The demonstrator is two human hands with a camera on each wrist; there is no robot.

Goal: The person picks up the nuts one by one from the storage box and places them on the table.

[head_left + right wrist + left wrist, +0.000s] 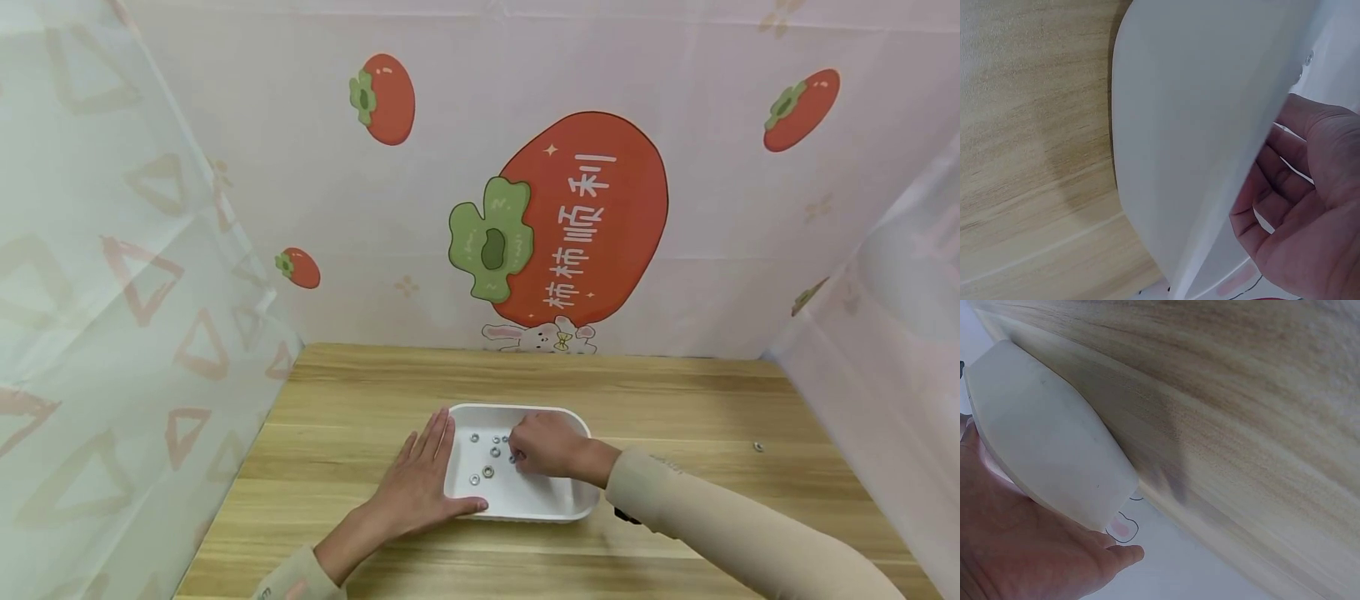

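Tray [536,500]: on the bench [360,392], between its side edges.
Nuts [488,472]: tray's left half.
Left hand [416,493]: grip released, at tray's left edge.
Right hand [549,446]: inside tray, grip curled; cannot tell if grasping.

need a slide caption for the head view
Left hand against a white tray, right hand over metal nuts inside, one more nut on the table to the right.

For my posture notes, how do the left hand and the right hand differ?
The left hand is outstretched; the right hand is curled. The left hand rests at the left end of the tray; the right hand reaches into it, near some nuts. Both come from beige sleeves.
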